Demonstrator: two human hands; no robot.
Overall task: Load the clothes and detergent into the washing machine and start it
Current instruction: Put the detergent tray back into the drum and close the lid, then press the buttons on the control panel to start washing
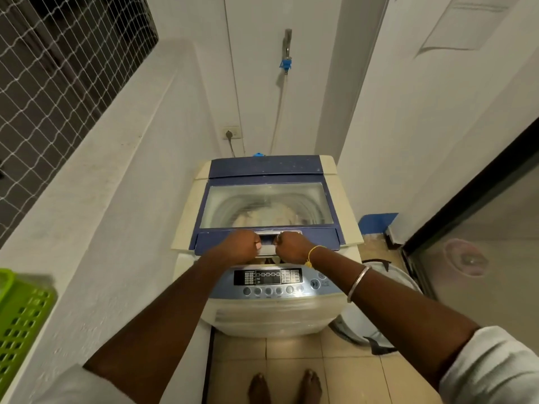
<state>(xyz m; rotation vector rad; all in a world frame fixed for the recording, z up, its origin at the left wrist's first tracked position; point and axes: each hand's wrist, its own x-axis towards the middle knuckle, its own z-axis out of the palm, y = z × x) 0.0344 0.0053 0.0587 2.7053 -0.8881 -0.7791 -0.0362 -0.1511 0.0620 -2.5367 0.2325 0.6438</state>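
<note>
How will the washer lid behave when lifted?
The lid looks rigid, a framed window panel, so it should not flex. The seam across its back suggests it folds there. Left hand and right hand both grip its front, hinting some weight.

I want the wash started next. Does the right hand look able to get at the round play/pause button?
Probably yes. The right hand grips the lid handle, and the play/pause button lies bare on the control panel near that wrist, with nothing over it. The hand would have to let go first.
</note>
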